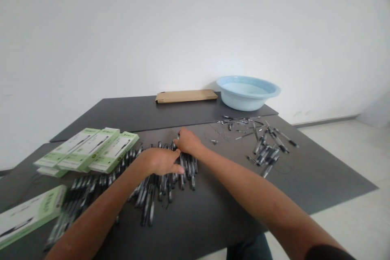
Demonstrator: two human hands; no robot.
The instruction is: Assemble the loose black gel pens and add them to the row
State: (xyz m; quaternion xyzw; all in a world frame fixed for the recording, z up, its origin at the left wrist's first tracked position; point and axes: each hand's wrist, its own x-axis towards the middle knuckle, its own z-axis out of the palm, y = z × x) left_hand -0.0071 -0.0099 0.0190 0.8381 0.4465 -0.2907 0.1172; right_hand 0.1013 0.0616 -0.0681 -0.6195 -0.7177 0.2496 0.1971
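Many black-and-clear pens (149,207) lie side by side in a loose row on the dark table. My left hand (161,161) reaches over the middle of this row, thumb stretched apart from the forefinger and the other fingers hidden behind. Just beyond it, my right hand (188,141) bends down at the far ends of the pens. Its fingers are curled together around a pen end, of which only a bit shows beside the fingertips. The two hands are almost touching.
Green-and-white pen boxes (88,150) are piled on the left, with another box (33,213) nearer me. Scattered pens and pen parts (268,152) lie on the right. At the back are a flat cardboard piece (186,96) and a light blue basin (243,99).
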